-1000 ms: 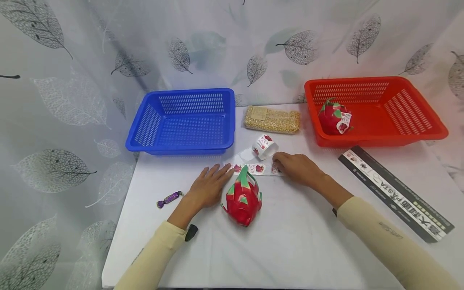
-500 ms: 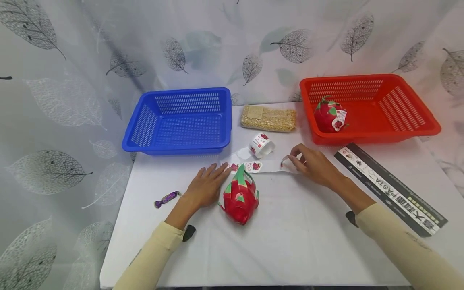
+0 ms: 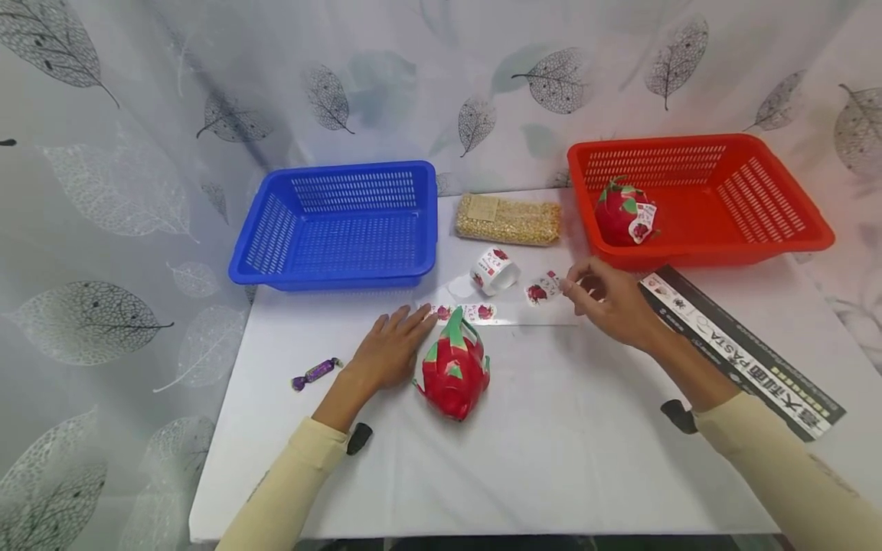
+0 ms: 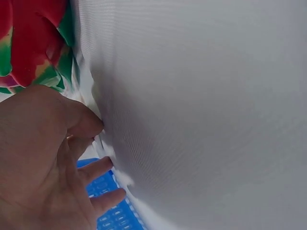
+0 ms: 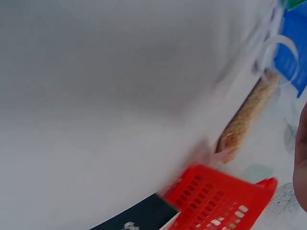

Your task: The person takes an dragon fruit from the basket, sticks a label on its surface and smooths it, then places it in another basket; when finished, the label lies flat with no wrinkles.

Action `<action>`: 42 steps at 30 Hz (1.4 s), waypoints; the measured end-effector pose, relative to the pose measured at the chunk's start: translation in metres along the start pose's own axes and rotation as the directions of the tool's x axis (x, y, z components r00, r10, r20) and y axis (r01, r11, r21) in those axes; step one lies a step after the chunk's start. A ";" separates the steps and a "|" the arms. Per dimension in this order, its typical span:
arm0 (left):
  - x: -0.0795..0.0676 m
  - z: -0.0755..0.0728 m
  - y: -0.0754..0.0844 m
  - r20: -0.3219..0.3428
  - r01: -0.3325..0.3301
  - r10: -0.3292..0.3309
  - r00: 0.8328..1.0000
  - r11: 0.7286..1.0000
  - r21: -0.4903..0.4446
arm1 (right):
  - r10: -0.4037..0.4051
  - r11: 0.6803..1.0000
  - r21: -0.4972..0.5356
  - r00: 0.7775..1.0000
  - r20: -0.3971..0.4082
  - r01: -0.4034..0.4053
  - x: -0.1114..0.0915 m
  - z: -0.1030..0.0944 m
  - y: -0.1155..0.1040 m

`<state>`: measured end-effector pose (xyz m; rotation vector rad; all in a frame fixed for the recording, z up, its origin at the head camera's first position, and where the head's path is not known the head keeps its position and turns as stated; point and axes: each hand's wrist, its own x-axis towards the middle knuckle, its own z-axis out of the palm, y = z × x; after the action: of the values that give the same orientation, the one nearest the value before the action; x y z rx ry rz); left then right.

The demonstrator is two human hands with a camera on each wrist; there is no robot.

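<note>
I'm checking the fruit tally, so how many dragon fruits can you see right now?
2. One dragon fruit lies on the white table beside the left hand; the other dragon fruit sits inside the red basket. None seem hidden.

We see the table [image 3: 551, 459] with two baskets at the back: one basket [image 3: 338, 229] back left, the other basket [image 3: 696, 199] back right, well apart. A dragon fruit [image 3: 623, 214] sits in the right basket, at its left end. Between the baskets lies a bag of grains [image 3: 507, 220]. Just in front of the bag: sticker roll [image 3: 492, 269], its strip [image 3: 475, 313] running along the table before it. Second dragon fruit [image 3: 453, 367] sits on the table centre, its tip touching the strip. Candy [image 3: 315, 373] lies far left, near the table edge. Pasta box [image 3: 744, 352] lies diagonally in front of the right basket.
</note>
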<state>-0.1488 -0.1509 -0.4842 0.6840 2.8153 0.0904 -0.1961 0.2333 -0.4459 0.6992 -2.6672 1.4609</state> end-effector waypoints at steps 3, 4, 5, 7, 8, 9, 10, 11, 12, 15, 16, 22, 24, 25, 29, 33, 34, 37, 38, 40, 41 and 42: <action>0.001 0.001 -0.001 -0.006 -0.004 0.004 1.000 1.000 -0.006 | -0.005 0.992 0.123 0.996 0.091 -0.007 0.001 0.006 -0.015; 0.001 0.001 -0.001 -0.010 -0.006 0.006 1.000 1.000 -0.008 | -0.012 0.987 0.160 0.992 0.129 -0.009 0.001 0.008 -0.019; 0.001 0.001 -0.001 -0.015 -0.008 0.008 1.000 1.000 -0.012 | -0.020 0.982 0.190 0.985 0.172 -0.013 0.001 0.011 -0.024; 0.001 0.001 -0.001 -0.024 -0.009 0.009 1.000 1.000 -0.020 | -0.038 0.969 0.246 0.965 0.258 -0.027 0.001 0.018 -0.030; 0.001 0.001 -0.001 -0.025 -0.008 0.008 1.000 1.000 -0.025 | -0.048 0.962 0.271 0.953 0.299 -0.037 0.001 0.022 -0.032; 0.001 0.000 -0.001 -0.028 -0.007 0.006 1.000 0.999 -0.032 | -0.055 0.956 0.291 0.940 0.338 -0.048 0.001 0.026 -0.034; 0.001 -0.001 0.000 -0.032 -0.004 0.003 0.999 0.999 -0.039 | -0.063 0.949 0.308 0.927 0.370 -0.059 0.001 0.030 -0.036; 0.001 -0.002 0.000 -0.040 -0.004 0.003 0.999 0.999 -0.044 | -0.071 0.943 0.326 0.914 0.399 -0.069 0.000 0.034 -0.038; 0.000 -0.003 0.001 -0.048 -0.005 0.002 0.999 0.999 -0.049 | -0.080 0.936 0.344 0.903 0.422 -0.077 0.000 0.038 -0.038; -0.003 -0.006 0.001 -0.086 -0.011 0.006 0.996 0.999 -0.053 | -0.104 0.909 0.403 0.877 0.468 -0.108 -0.001 0.049 -0.040; -0.004 -0.008 0.001 -0.103 -0.015 0.009 0.995 0.998 -0.056 | -0.110 0.897 0.425 0.871 0.479 -0.120 -0.001 0.052 -0.040; -0.021 -0.026 0.009 -0.232 -0.077 0.007 0.973 0.952 -0.295 | -0.130 0.860 0.480 0.835 0.535 -0.173 -0.003 0.064 -0.039; -0.027 -0.033 0.015 -0.239 -0.121 0.017 0.971 0.897 -0.426 | -0.136 0.862 0.476 0.825 0.549 -0.175 -0.004 0.068 -0.039; -0.031 -0.036 0.019 -0.232 -0.140 0.029 0.972 0.867 -0.478 | -0.140 0.863 0.474 0.821 0.554 -0.173 -0.003 0.069 -0.038; -0.043 -0.046 0.035 -0.173 -0.171 0.082 0.981 0.784 -0.597 | -0.155 0.864 0.477 0.815 0.559 -0.163 -0.003 0.073 -0.036; -0.050 -0.047 0.048 -0.126 -0.153 0.096 0.987 0.783 -0.603 | -0.174 0.865 0.482 0.818 0.549 -0.140 -0.002 0.076 -0.033; -0.051 -0.046 0.050 -0.121 -0.148 0.094 0.988 0.791 -0.594 | -0.177 0.866 0.481 0.819 0.546 -0.134 -0.001 0.076 -0.033; -0.051 -0.042 0.055 -0.122 -0.140 0.085 0.989 0.813 -0.566 | -0.175 0.875 0.468 0.825 0.537 -0.119 0.000 0.078 -0.031; -0.051 -0.040 0.056 -0.127 -0.138 0.081 0.989 0.819 -0.558 | -0.172 0.878 0.464 0.827 0.535 -0.117 0.000 0.078 -0.031; -0.050 -0.038 0.059 -0.133 -0.133 0.071 0.989 0.826 -0.547 | -0.166 0.885 0.451 0.830 0.533 -0.113 0.000 0.079 -0.030; -0.050 -0.037 0.060 -0.139 -0.130 0.065 0.988 0.829 -0.544 | -0.163 0.888 0.446 0.831 0.532 -0.111 0.000 0.080 -0.030; -0.050 -0.036 0.061 -0.146 -0.130 0.059 0.987 0.832 -0.540 | -0.162 0.889 0.444 0.832 0.530 -0.110 0.000 0.081 -0.029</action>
<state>-0.0880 -0.1197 -0.4311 0.6857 2.6498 0.9507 -0.1691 0.1549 -0.4680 1.3870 -2.6470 2.2099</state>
